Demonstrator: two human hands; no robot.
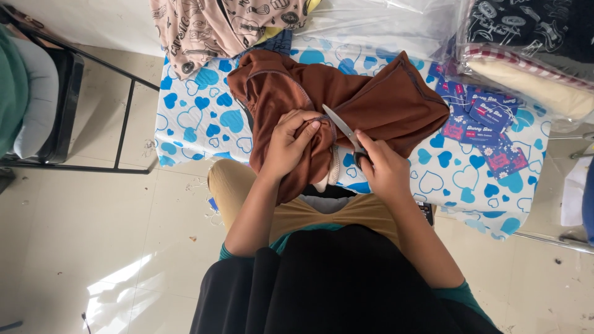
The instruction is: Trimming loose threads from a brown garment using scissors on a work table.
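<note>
Left hand: the left hand [289, 145] is bunched tight on a fold of the soft rust-brown knit garment [371, 102], fingers curled over and pinching the cloth near a stitched seam.
Right hand: the right hand [385, 167] is closed around the dark handles of a pair of steel scissors [342, 130], whose pointed blades slant up and left to the seam just beside the left fingertips; whether the blades are parted I cannot tell.
Garment: it lies crumpled across the near edge of the table, matte and thick, with darker overlock stitching along its edges and a pale ribbed strip hanging at the lower fold; part of it droops toward the person's lap.
Surface: a white table cover printed with blue hearts [198, 117], smooth and slightly creased, draped over the table edge.
Beside the work: a loose stack of small blue card tags [479, 120] lies just right of the brown cloth.
Further back: a beige printed fabric piece [216, 25] at the far left, clear plastic bags of folded clothes [532, 55] at the far right, glossy and wrinkled.
Room: pale tiled floor [93, 235] with thread scraps and a patch of glare; a black metal-framed chair [68, 105] stands to the left, well apart from the table.
</note>
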